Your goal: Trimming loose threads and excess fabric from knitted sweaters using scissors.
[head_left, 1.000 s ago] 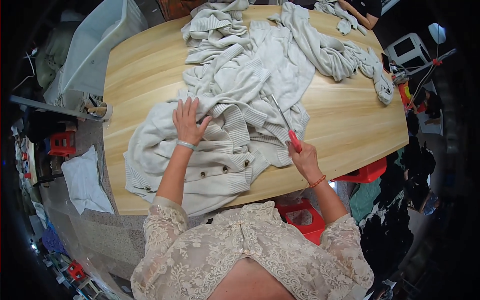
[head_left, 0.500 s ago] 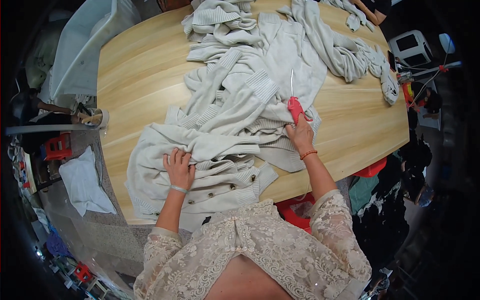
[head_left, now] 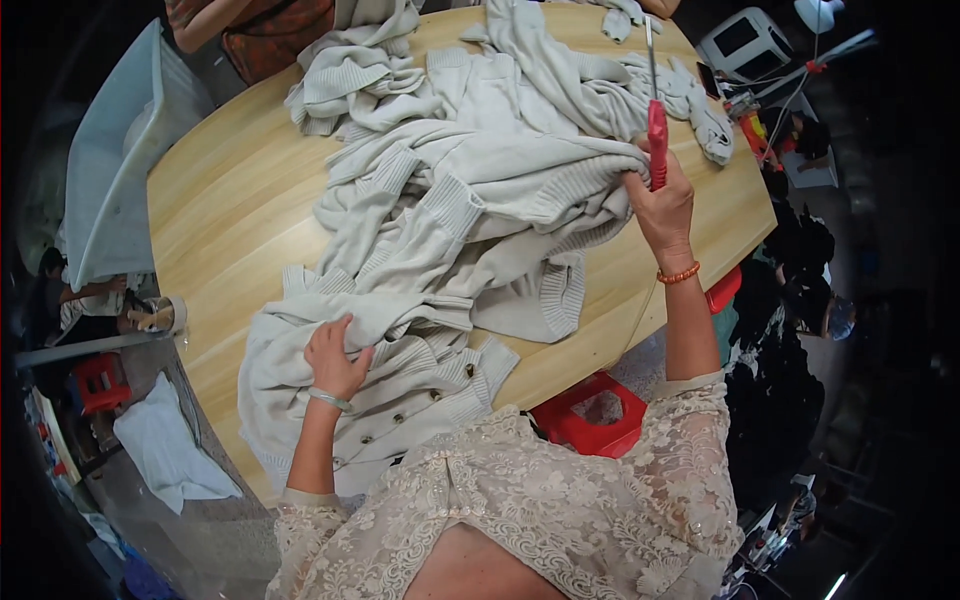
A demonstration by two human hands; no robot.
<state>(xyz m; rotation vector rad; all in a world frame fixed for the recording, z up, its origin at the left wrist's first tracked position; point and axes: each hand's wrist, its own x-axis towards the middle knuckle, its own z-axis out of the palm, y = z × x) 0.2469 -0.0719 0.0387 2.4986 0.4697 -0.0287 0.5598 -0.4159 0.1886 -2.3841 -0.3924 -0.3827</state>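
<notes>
A heap of pale grey-white knitted cardigans lies across a light wooden table. My left hand presses down on the nearest cardigan, a buttoned one at the table's front edge, fingers curled into its fabric. My right hand is raised at the right side of the heap and grips a red-handled tool with a thin metal shaft pointing up and away. A fold of knit runs up to that hand.
A red plastic stool stands below the table's near edge. A pale plastic tub sits at the left. Another person's arm shows at the far side. White cloth lies on the floor at left.
My right hand has lifted and moved away to the right with the red-handled tool. My left hand has slid toward me onto the buttoned cardigan. The view has shifted closer.
</notes>
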